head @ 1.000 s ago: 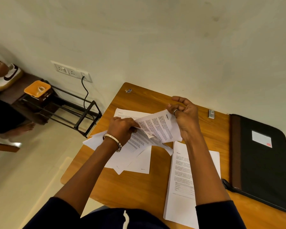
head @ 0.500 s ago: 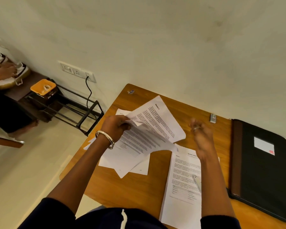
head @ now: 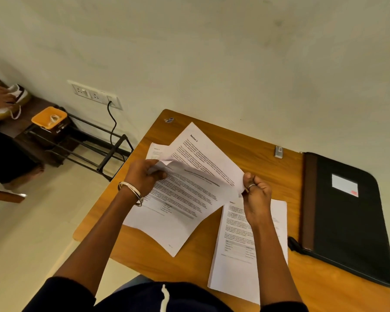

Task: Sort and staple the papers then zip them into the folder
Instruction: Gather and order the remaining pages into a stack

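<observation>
Dark navy sleeves pushed up, silver bangle point(head: 131, 192) on left wrist, seemingly a ring point(head: 250, 186) on right.

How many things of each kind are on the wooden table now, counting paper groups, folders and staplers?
Paper groups: 2, the loose sheets held by the left hand and right hand, and the flat stack
Folders: 1, the black folder
Staplers: 1, the small stapler
Total: 4
</observation>
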Demonstrator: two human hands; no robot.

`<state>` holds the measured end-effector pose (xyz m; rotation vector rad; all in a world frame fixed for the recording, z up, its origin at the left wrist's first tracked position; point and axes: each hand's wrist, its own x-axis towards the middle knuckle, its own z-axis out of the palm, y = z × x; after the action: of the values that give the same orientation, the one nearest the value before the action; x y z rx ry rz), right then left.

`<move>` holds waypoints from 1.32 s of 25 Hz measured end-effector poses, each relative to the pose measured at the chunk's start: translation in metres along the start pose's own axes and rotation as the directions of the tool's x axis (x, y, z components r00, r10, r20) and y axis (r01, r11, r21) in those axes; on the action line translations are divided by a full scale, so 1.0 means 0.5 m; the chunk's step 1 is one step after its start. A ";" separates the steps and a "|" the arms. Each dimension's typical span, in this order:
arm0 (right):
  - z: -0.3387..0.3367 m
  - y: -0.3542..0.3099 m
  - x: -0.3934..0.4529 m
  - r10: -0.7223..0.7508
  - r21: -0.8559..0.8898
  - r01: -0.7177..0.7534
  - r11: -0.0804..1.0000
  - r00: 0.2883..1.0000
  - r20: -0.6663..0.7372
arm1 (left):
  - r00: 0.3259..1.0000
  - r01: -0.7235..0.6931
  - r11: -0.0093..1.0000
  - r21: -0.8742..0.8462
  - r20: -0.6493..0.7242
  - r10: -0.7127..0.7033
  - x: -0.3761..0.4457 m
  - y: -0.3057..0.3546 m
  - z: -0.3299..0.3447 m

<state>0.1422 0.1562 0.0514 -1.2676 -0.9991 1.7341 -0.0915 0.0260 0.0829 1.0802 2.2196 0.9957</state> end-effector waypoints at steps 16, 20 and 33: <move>-0.034 -0.011 0.003 0.045 0.366 -0.089 0.926 0.991 0.128 | 0.990 0.095 0.964 -0.248 -0.080 -0.119 -0.061 -0.016 0.037; -0.024 0.002 0.002 0.094 0.372 -0.136 0.918 0.987 0.128 | 0.989 0.087 0.963 -0.255 -0.096 -0.115 -0.077 -0.030 0.030; 0.125 0.082 -0.025 -0.182 -0.275 0.254 0.927 0.948 0.260 | 0.907 -0.181 0.798 -0.575 -0.411 -0.091 -0.080 -0.036 -0.010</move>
<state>0.0796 0.1184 0.0319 -1.1012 -1.5347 1.6175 -0.0804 -0.0162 0.0758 0.6585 1.9248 1.9478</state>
